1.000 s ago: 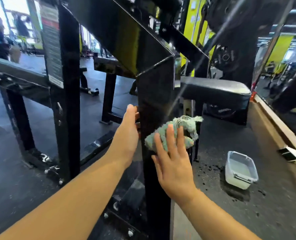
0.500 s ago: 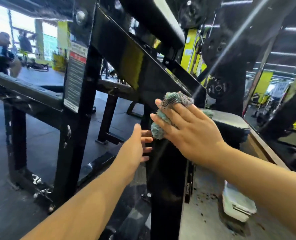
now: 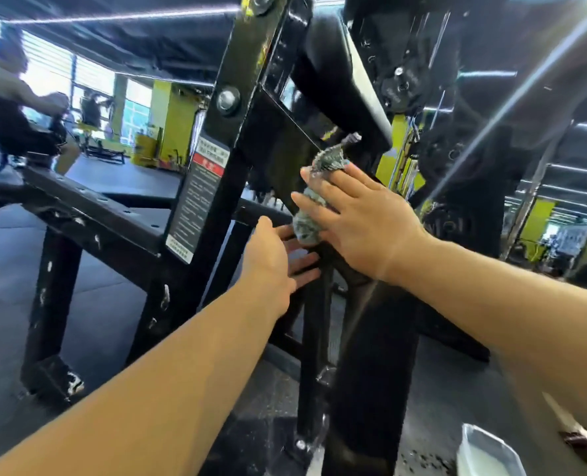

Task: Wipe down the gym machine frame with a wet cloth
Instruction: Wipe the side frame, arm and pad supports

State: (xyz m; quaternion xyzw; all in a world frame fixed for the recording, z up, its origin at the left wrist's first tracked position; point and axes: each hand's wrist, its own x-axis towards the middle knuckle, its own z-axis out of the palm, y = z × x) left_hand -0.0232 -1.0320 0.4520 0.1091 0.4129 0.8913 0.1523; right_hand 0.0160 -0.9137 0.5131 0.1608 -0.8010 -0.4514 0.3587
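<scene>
A person's right hand [image 3: 364,221] is pressing a bunched grey-green cloth [image 3: 307,223] with straight fingers against the slanted black beam of the gym machine frame [image 3: 278,142]. It has climbed there in the last second from the upright post [image 3: 371,355] below, so the wiping seems to be moving on to a fresh, higher stretch. The left hand [image 3: 271,262], fingers straight and slightly spread, is bracing on the frame just under the cloth, and both forearms are reaching forward.
</scene>
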